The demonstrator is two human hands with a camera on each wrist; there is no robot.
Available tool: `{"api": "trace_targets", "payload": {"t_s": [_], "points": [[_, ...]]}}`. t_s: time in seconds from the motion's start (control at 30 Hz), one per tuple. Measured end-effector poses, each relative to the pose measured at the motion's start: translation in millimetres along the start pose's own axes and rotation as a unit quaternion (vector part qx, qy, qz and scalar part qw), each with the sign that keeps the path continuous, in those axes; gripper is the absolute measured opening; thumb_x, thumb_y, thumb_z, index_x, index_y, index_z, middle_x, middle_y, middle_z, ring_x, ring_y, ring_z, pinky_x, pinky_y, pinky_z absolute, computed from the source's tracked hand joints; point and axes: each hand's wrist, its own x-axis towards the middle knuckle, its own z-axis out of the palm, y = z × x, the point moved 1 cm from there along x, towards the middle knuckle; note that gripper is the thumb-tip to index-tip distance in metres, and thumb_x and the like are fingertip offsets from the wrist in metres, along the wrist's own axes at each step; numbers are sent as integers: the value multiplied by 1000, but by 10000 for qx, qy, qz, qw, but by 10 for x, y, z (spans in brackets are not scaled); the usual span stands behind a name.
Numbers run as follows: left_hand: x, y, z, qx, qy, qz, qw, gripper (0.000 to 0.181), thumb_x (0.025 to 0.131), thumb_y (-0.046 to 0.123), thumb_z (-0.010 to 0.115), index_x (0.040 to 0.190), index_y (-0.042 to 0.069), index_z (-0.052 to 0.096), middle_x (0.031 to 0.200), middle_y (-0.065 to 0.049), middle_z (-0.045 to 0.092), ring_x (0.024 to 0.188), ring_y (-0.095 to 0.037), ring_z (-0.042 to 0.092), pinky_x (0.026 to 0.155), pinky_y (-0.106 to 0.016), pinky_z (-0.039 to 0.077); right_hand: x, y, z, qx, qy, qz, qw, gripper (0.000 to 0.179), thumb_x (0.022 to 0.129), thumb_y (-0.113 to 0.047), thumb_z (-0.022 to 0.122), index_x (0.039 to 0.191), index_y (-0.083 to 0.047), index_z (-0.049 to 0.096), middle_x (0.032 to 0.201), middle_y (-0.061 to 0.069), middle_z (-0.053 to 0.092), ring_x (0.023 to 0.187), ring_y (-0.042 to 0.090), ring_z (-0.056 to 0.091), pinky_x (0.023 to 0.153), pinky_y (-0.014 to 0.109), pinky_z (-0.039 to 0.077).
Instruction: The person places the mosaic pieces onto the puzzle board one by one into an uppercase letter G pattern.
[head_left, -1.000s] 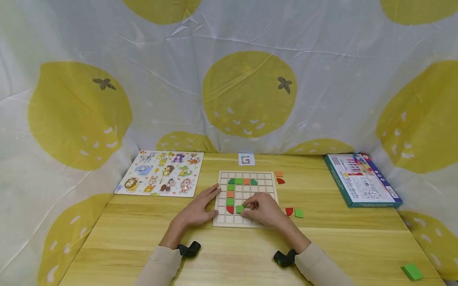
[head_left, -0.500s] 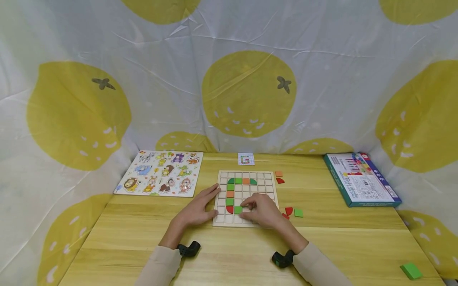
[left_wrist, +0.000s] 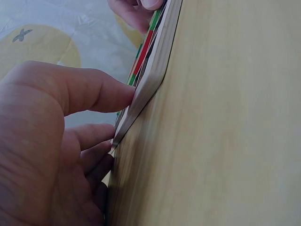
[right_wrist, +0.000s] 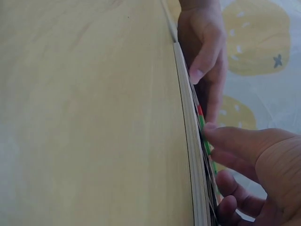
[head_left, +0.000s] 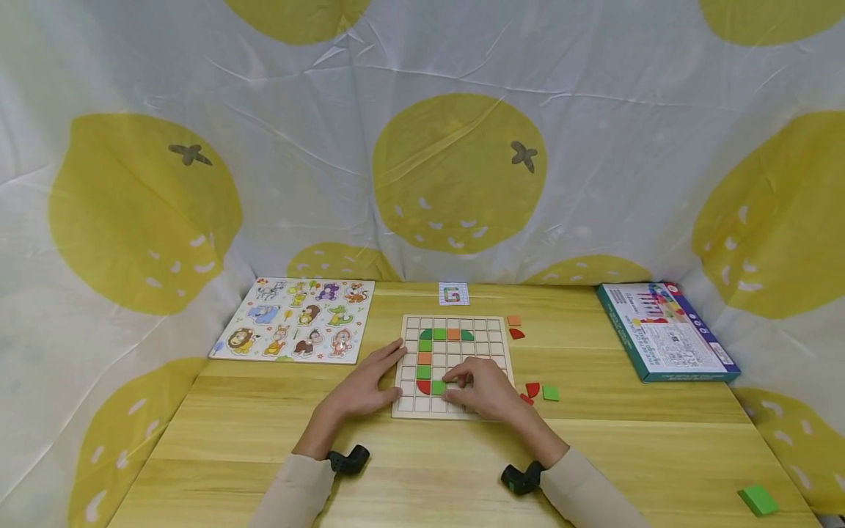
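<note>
A wooden grid board [head_left: 405,404] lies in front of me, bearing green, orange and red tiles in a curved line. My left hand [head_left: 361,383] rests along the board's left edge, fingers extended; the left wrist view shows its thumb [left_wrist: 110,90] against the side. With thumb and forefinger, my right hand [head_left: 490,387] pinches a green square tile [head_left: 437,388] that lies in a lower cell, right of a red quarter-round tile [head_left: 424,386]. Its other fingers are curled over the board, hiding part of the grid.
Loose beside the board are an orange square [head_left: 514,321], red pieces [head_left: 532,389] and a green square [head_left: 551,393]. A pattern card [head_left: 453,294] lies behind it. An animal puzzle [head_left: 297,323] stands left, a flat box [head_left: 670,334] right, and a green block [head_left: 759,501] near the front right.
The green tile has moved slightly left and settled flat beside the red quarter-round, the right hand shifting with it. More of a red piece shows by the right wrist. My left hand stays put.
</note>
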Motion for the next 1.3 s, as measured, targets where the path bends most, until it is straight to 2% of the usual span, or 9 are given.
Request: {"api": "trace_targets", "payload": {"t_s": [0.23,0.33,0.47,0.73,0.87,1.07,1.3], "points": [[-8,-1,1,30,-66,-11,10000,78,92,28,63,163,13,33,174,-1,19,159,-31,20,125,-56,28,-43,65,-86,595,-20,-130,9981,20,86,-31,84,104,-21,82,80,-8,63,71,13,55,63,23,46],[-4,-4,2,52,-71,19,10000,78,92,28,63,163,13,33,174,-1,19,159,-31,21,125,-56,28,-67,121,-147,684,84,-119,9975,20,86,-31,84,103,-20,81,80,-7,61,70,12,53,61,22,43],[0,1,1,48,-54,25,10000,78,92,28,63,163,13,33,174,-1,19,159,-31,21,125,-56,28,-92,202,-259,597,301,-159,9976,20,86,-27,84,103,-17,81,79,-5,60,69,11,51,61,21,42],[0,25,-15,-4,-73,23,10000,78,92,28,63,162,12,33,173,-2,20,159,-31,20,125,-56,28,-103,451,-588,471,574,224,9970,24,87,-25,83,108,-12,81,80,-2,61,70,15,51,61,23,42],[5,27,-19,-3,-87,20,10000,78,92,28,63,163,12,33,174,-2,19,159,-31,20,125,-56,28,-35,637,-801,275,691,402,9964,29,89,-26,81,112,-9,79,82,0,61,71,17,51,61,25,42],[7,29,-25,-35,-68,-14,10000,78,93,26,64,163,13,33,174,-1,19,160,-31,19,126,-55,26,98,914,-1104,47,850,732,9937,31,92,-30,78,116,-10,78,87,4,65,76,20,54,65,29,46],[0,27,-18,-24,-44,3,10000,78,92,27,65,163,13,33,174,-2,19,159,-32,19,125,-57,27,215,1144,-1207,-135,821,820,9932,35,95,-30,75,121,-8,75,91,8,68,74,19,56,65,31,45]]}}
